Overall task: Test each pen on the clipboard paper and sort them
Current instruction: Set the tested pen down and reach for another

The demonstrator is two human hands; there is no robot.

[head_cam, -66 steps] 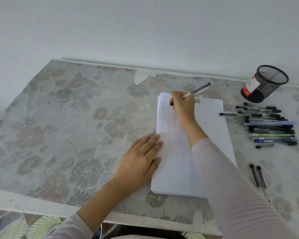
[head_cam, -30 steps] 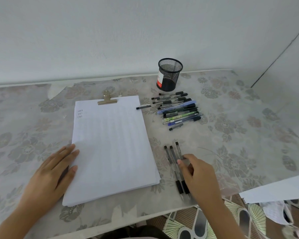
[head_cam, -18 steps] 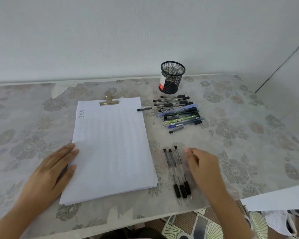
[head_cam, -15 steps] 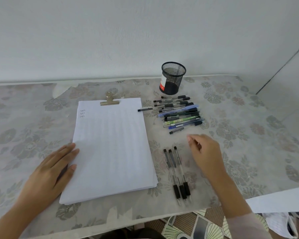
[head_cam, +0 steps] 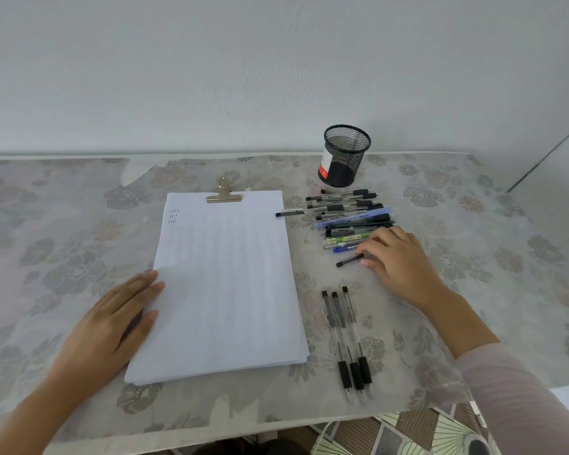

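Short black pen (head_cam: 348, 261) beside the pen pile (head_cam: 352, 218), right hand (head_cam: 399, 261) fingers curled, seemingly pinching its end, left hand (head_cam: 109, 326) flat, fingers straight on clipboard paper (head_cam: 224, 290)

Pressed left hand (head_cam: 112, 323) flat on paper (head_cam: 224, 284) edge; pinched end of black pen (head_cam: 349, 260) with right hand (head_cam: 395, 257), just beside pen pile (head_cam: 349, 218), beyond three pens (head_cam: 345, 339) on desk (head_cam: 46, 224).
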